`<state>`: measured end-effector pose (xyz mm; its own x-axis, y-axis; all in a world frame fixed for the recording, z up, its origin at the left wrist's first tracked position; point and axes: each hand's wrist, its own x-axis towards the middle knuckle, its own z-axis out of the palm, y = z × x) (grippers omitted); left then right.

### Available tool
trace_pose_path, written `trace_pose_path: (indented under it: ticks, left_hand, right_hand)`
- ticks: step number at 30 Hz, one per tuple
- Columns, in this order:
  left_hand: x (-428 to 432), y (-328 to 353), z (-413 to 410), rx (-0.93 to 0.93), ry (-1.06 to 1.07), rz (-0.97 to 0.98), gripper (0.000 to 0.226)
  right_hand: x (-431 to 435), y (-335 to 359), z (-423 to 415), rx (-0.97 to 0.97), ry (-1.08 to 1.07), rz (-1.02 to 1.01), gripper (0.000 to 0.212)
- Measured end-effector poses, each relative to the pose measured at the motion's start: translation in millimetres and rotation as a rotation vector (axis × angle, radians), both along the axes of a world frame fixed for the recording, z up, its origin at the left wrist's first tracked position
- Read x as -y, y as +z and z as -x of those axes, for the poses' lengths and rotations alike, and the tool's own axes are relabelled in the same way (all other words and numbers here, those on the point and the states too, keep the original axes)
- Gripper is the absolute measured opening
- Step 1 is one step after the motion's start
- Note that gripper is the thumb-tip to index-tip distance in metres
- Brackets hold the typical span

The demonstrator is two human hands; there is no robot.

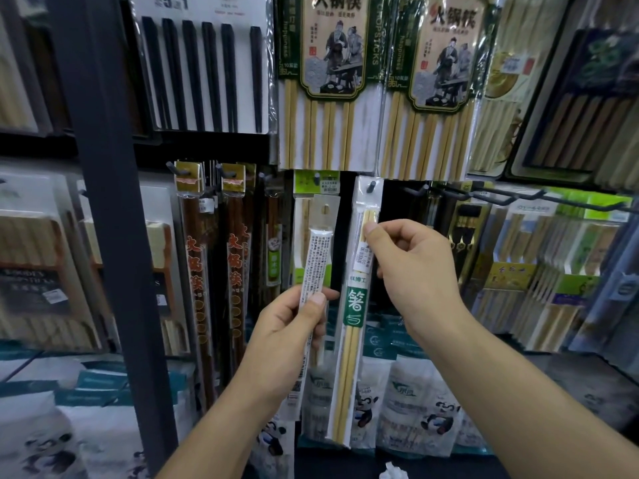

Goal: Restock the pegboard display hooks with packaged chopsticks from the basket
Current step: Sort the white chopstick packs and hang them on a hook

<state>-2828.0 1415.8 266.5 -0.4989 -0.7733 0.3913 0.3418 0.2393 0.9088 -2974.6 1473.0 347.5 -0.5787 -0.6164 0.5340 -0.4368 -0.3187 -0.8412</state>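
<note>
Pinching green-label chopstick pack [355,305] near its top with right hand [418,271]: thumb and forefinger closed on it, other fingers curled. Hung by its header on hook [372,187], straight down. Gripping second pack [318,257] in left hand [290,337], fingers wrapped round lower half; upright, printed back facing out, hang hole off the hooks, just left of the hung one. Behind it, green-topped pack [316,179]. Further left, dark chopstick packs [197,271]. Above, bamboo sets [332,81]. To the right, bare hooks [498,198]. Below, panda-print bags [439,420].
</note>
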Motion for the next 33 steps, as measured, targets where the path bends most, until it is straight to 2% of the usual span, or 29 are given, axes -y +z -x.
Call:
trace_pose_path:
  ticks: [6, 11, 15, 18, 21, 33]
  left_hand:
    - [2, 2, -1, -0.01, -0.017, -0.071, 0.032]
    - [-1, 3, 2, -0.043, -0.022, 0.009, 0.023]
    - [-7, 10, 1, -0.031, -0.05, 0.117, 0.034]
    - [-13, 16, 2, -0.033, -0.088, 0.156, 0.034]
    - [-16, 19, 2, -0.044, -0.112, 0.182, 0.04]
    - [-13, 10, 8, 0.065, 0.033, 0.172, 0.03]
  right_hand:
    - [-1, -11, 7, -0.014, -0.045, -0.022, 0.019]
    - [-7, -16, 3, -0.057, -0.087, 0.012, 0.014]
    - [-14, -9, -9, -0.1, 0.05, 0.028, 0.017]
    - [-16, -3, -15, -0.139, 0.118, -0.018, 0.02]
    - [-15, 2, -15, -0.125, 0.133, -0.027, 0.025]
    - [1, 6, 4, -0.023, 0.063, -0.037, 0.03]
